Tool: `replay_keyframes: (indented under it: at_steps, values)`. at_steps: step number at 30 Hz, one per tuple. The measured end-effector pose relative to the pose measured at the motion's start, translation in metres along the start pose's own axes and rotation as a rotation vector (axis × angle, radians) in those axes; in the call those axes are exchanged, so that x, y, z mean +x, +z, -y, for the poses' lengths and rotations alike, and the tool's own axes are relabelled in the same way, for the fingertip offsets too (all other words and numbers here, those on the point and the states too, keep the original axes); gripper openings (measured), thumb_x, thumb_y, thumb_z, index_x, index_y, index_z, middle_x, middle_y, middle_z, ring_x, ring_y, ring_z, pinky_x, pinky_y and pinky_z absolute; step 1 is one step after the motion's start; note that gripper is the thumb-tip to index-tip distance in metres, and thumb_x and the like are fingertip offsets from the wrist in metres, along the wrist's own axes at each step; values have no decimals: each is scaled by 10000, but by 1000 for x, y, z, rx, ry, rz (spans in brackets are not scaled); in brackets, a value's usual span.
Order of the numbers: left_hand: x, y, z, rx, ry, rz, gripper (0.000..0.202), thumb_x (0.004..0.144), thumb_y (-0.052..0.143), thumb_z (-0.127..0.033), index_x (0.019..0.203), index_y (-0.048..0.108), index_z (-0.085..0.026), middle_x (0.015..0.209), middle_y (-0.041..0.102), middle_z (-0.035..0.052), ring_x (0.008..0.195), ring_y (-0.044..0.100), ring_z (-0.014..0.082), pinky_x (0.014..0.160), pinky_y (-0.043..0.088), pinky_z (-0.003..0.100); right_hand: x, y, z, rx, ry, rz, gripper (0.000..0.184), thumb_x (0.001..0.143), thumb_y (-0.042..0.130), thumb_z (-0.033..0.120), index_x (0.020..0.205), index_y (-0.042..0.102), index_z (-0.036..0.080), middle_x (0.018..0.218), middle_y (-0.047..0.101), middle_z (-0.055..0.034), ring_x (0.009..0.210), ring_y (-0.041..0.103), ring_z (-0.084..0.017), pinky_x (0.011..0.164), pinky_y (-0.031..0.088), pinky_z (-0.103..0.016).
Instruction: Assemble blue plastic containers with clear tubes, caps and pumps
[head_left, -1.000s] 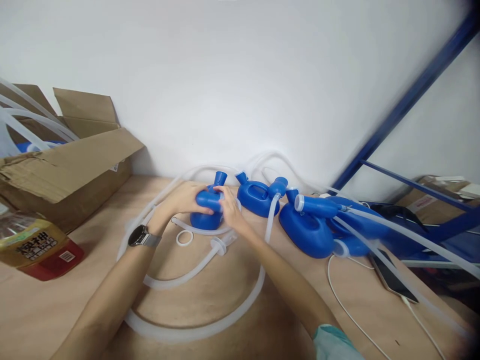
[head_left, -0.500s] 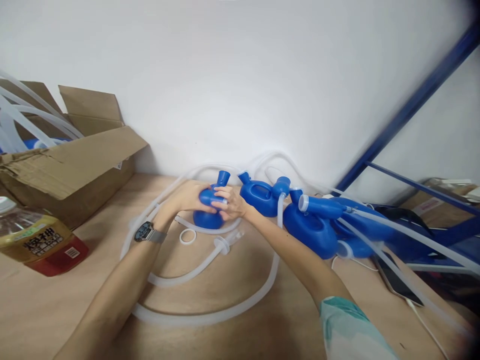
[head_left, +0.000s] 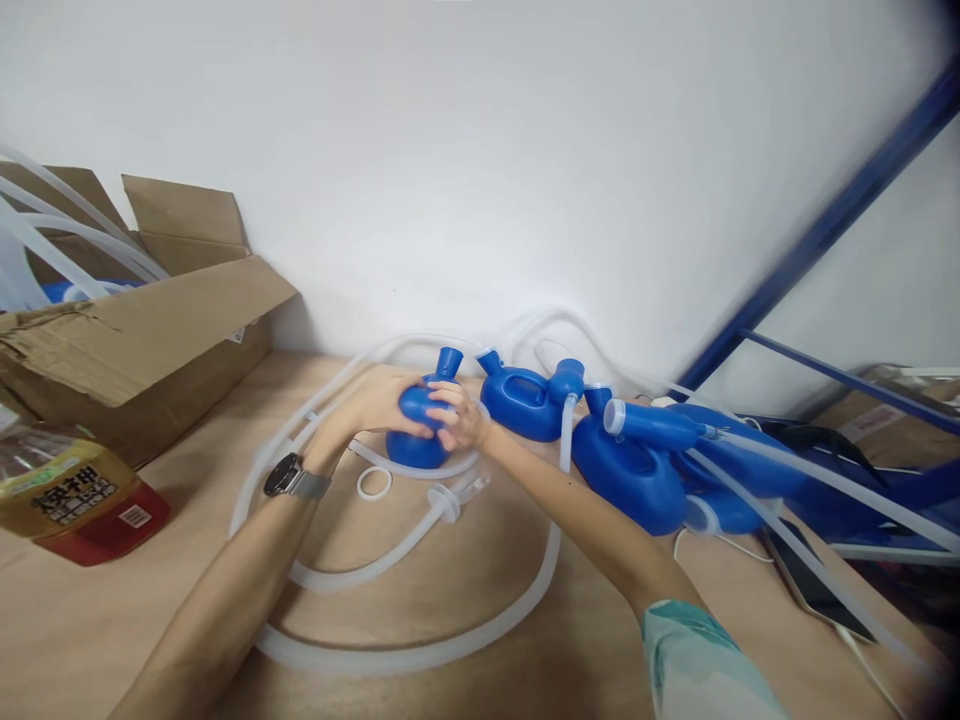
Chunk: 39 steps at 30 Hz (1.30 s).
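Plain white wall (head_left: 420, 150) fills most of what I see, above a broad tan tabletop (head_left: 525, 690). To the right slants a blue metal frame (head_left: 825, 232); to the left stands an open brown cardboard box (head_left: 165, 400) with pale tubes poking out. One translucent plastic hose (head_left: 405, 660) loops around the middle of the tabletop. Two blue plastic jugs with handle openings, one nearer the wall (head_left: 517, 420) and one further right (head_left: 630, 480), sit to the right of the hands. A squarish clear bottle with a yellow label (head_left: 82, 495) stands in front of the box.

Both hands meet at a blue plastic jug with a flared neck (head_left: 412, 452), upright at the centre, inside the loop. The person's left hand (head_left: 379, 405) wraps its rounded top, thumb and fingers closed around it; the right hand (head_left: 469, 422) presses curled fingers against the other side. Nearby lie a black phone (head_left: 817, 585), a translucent flanged connector (head_left: 448, 502) and a thin white ring (head_left: 375, 498)
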<state>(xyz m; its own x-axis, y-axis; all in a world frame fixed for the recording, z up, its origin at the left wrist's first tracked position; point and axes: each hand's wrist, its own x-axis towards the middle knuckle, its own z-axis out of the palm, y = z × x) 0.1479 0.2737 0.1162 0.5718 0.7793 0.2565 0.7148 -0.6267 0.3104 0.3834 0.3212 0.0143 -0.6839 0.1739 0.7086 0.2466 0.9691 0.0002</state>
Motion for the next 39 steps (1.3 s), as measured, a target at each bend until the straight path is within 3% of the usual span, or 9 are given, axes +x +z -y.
replay_keyframes:
  at_steps: [4,7,13,18,24,33,36,39]
  values:
    - [0,0,2,-26,-7,-12,793,629,843,-711,1256,688,-251,1268,767,78,1166,706,324,992,526,372,3,6,17,-6,32,-165,363,953,436,407,1239,604,259,1365,554,-152,1425,520,-343,1149,467,-644]
    - [-1,0,2,-39,6,-6,759,641,842,-699,1236,697,-250,1215,780,67,1159,707,323,993,521,368,8,9,32,-17,139,-274,393,992,338,379,1279,575,253,1379,554,-154,1413,534,-328,1150,470,-621]
    - [0,0,-4,-11,39,-39,735,634,852,-678,1196,699,-230,1186,777,73,1132,705,330,948,525,368,21,14,60,112,304,-524,387,1028,310,368,1239,612,250,1317,630,-134,1280,627,-323,1111,502,-582]
    - [0,-3,-10,64,20,-9,638,646,849,-666,1071,696,-215,1095,782,72,1018,719,309,907,524,375,34,16,79,229,544,-711,408,1029,296,444,1098,637,232,1171,686,-136,1157,666,-327,1062,513,-536]
    - [-1,-2,-14,88,-1,-31,632,643,848,-662,1071,687,-225,1095,783,68,1047,716,320,892,526,371,50,6,97,394,836,-738,358,992,358,350,1105,671,219,1161,716,-92,1123,666,-264,1075,501,-439]
    - [-2,-1,-15,119,-11,-63,575,636,866,-643,987,682,-226,1053,788,89,1028,726,346,864,525,387,65,-14,85,861,1208,-739,406,903,479,326,1222,717,247,1403,696,-17,1399,575,-220,1216,418,-368]
    - [-1,-2,-18,123,-13,-70,540,644,871,-624,959,679,-230,1045,787,85,1024,725,345,861,521,387,67,-22,81,1055,1331,-754,293,899,592,356,1128,736,242,1350,726,-19,1319,641,-227,1119,512,-350]
    - [-1,-3,-19,142,-17,-65,554,647,868,-629,986,684,-231,1038,786,86,1021,723,353,861,521,396,66,-28,75,1190,1423,-662,258,907,659,393,1076,711,204,1118,787,-59,1084,740,-237,919,608,-344]
